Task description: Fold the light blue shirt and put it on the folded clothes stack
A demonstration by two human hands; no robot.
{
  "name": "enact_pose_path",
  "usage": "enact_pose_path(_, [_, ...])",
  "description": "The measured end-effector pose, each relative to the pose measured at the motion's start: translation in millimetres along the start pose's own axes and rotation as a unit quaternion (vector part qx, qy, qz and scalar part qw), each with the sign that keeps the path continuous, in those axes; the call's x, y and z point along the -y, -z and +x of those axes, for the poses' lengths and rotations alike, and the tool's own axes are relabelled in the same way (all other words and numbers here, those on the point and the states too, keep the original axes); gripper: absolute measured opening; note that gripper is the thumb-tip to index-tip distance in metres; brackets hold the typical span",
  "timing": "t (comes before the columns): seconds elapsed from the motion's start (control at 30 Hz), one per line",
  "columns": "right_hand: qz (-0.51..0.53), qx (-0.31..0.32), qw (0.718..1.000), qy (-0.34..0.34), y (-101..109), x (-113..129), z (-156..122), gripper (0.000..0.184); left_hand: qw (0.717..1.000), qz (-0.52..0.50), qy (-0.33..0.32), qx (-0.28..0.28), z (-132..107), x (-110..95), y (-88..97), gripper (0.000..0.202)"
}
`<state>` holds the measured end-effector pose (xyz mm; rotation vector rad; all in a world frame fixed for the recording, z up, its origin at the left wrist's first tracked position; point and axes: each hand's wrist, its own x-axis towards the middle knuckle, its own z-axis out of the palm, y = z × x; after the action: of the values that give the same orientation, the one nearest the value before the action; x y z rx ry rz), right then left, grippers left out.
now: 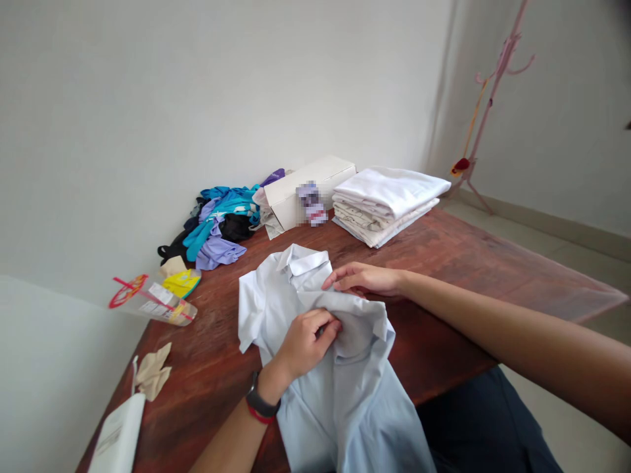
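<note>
Shirt (320, 394): one, pale blue-grey, collared and short-sleeved, laid on a brown wooden table (211, 368), its collar pointing away from the person, one side raised in a loose fold

Left hand (305, 338): over the middle of the shirt, fingers curled with the thumb against them, seeming to pinch the raised cloth

Right hand (369, 279): at the right of the shirt's collar, fingers loosely stretched, tips at the cloth, no grip to be seen

Shirt cloth: looks light, soft and thin, likely to slump and crease easily, with little risk of breaking

Shirt collar: probably stiffer than the rest; it and the shoulder seams seem the surest places to take hold

Folded stack (389, 190): one, beyond the shirt and to its right, layers too pressed together to count

White box (290, 190): one, beyond the shirt

Clothes heap (227, 203): one, beyond the shirt and to its left, pieces too tangled to count

Plastic cup (167, 305): one, with one red straw, left of the shirt

Crumpled paper (154, 371): one piece, left of the shirt
</note>
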<state>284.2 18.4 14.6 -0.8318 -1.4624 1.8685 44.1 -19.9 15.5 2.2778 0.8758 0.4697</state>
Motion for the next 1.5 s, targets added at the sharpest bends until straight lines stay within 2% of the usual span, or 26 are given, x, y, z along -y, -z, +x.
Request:
enact_pose_path(0.2, [-0.014,-0.010,1.000,-0.006,-3.4,4.0,-1.6,0.040,1.000,-0.002,-0.003,0.016,-0.1,-0.9,1.0,0.030])
enact_pose_path(0.63, [-0.039,-0.002,0.999,-0.001,-2.5,3.4,-1.1,0.039,1.000,-0.001,0.014,0.010,1.8,-3.9,2.8,0.031])
enact_pose_path(0.93, [-0.024,-0.005,1.000,-0.016,-3.5,-0.3,-1.8,0.053,1.000,-0.013,0.011,0.011,2.0,-3.8,2.3,0.031])
enact_pose_path(1.03, [-0.039,0.012,0.999,-0.015,-1.9,-3.3,0.2,0.059,1.000,-0.004,0.002,0.003,1.3,-3.9,2.2,0.030])
enact_pose_path(1.13, [-0.049,0.028,0.998,-0.001,0.7,-3.2,2.4,0.056,0.999,0.021,-0.033,-0.017,0.8,-4.8,4.0,0.024])
enact_pose_path(1.27, [0.000,-0.041,0.998,0.049,10.0,8.2,-0.6,0.038,0.995,0.056,-0.065,-0.056,1.2,-1.5,9.6,0.021])
enact_pose_path(1.4, [0.085,-0.128,0.985,0.084,29.6,28.6,-15.6,0.023,0.987,0.111,-0.017,-0.116,0.7,14.7,10.0,0.019])
enact_pose_path(1.5, [0.155,-0.182,0.967,0.093,45.3,38.4,-27.2,0.024,0.978,0.183,0.027,-0.096,-1.2,28.4,5.4,0.036])
